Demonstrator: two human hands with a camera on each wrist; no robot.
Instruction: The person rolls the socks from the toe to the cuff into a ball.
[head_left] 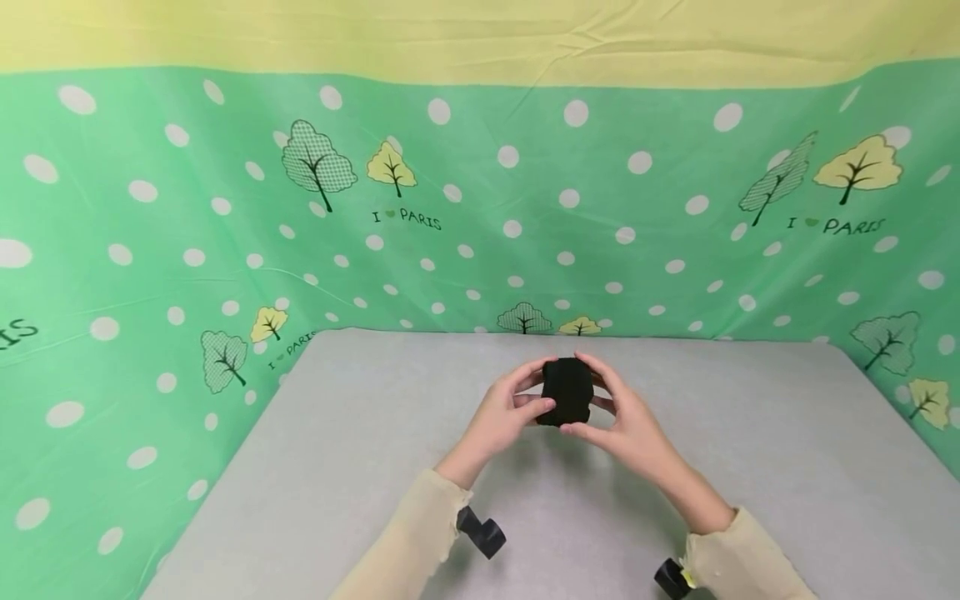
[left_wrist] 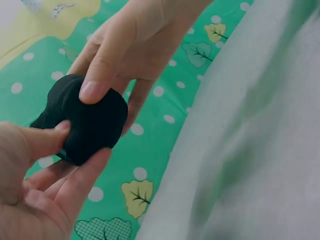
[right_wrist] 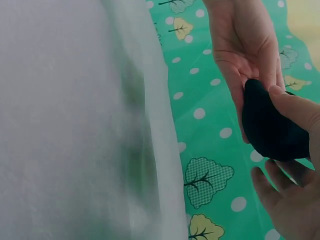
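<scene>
A small black bundle [head_left: 567, 392], soft and rounded like folded cloth, is held up over the grey table by both hands. My left hand [head_left: 504, 417] grips its left side, thumb on the near face and fingers behind. From the right, my right hand [head_left: 633, 427] holds it between a thumb at the bottom edge and fingers at the top. Seen in the left wrist view, the bundle [left_wrist: 90, 120] has a crease by the left thumb and a corner sticking out. It looks smooth and bulging in the right wrist view, where the black bundle [right_wrist: 272, 125] partly hides the fingers behind it.
The grey covered table [head_left: 337, 467] extends around the hands, with faint shadows beneath them. A green dotted curtain [head_left: 465, 217] with printed trees hangs at the back and sides. Small black wrist devices [head_left: 483, 533] stick out from both beige sleeves [head_left: 408, 533].
</scene>
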